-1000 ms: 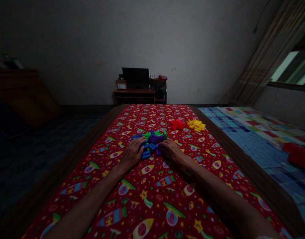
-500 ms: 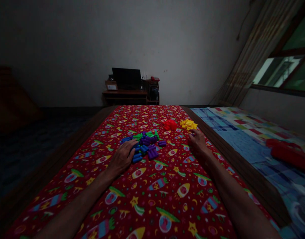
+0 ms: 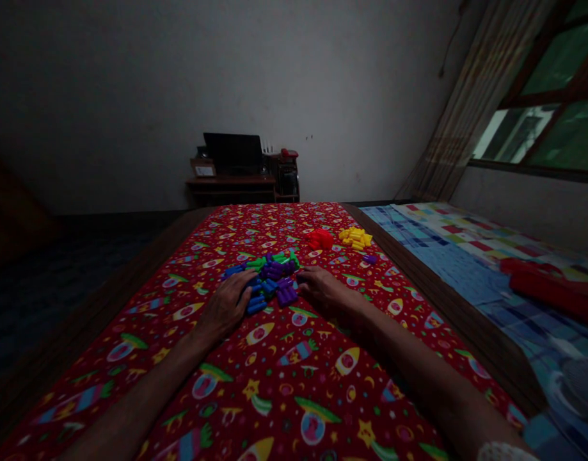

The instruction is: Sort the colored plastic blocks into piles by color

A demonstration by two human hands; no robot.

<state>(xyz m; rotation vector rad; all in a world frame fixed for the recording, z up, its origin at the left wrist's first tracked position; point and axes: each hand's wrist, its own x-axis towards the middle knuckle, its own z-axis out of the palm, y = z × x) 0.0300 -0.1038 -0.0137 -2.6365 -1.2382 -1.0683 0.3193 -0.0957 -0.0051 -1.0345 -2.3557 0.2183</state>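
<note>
A mixed pile of blue, green and purple plastic pieces (image 3: 269,278) lies on a red sheet with a rocket pattern (image 3: 284,384). My left hand (image 3: 224,306) rests palm down at the pile's left side, its fingers spread and touching blue pieces. At the pile's right side lies my right hand (image 3: 322,289), fingers stretched towards the purple pieces. Further back sit a red pile (image 3: 319,239) and a yellow pile (image 3: 355,237). A single purple piece (image 3: 369,259) lies just in front of the yellow pile.
A wooden frame edge (image 3: 418,269) borders the sheet on the right, with a blue checked mattress (image 3: 471,269) and a red object (image 3: 548,289) beyond it. A desk with a dark monitor (image 3: 233,153) stands at the far wall. Curtain and window are at the upper right.
My right hand went from the pile out to the right near the yellow pile, left a purple piece there, and came back to the pile. The left hand stayed at the pile.
</note>
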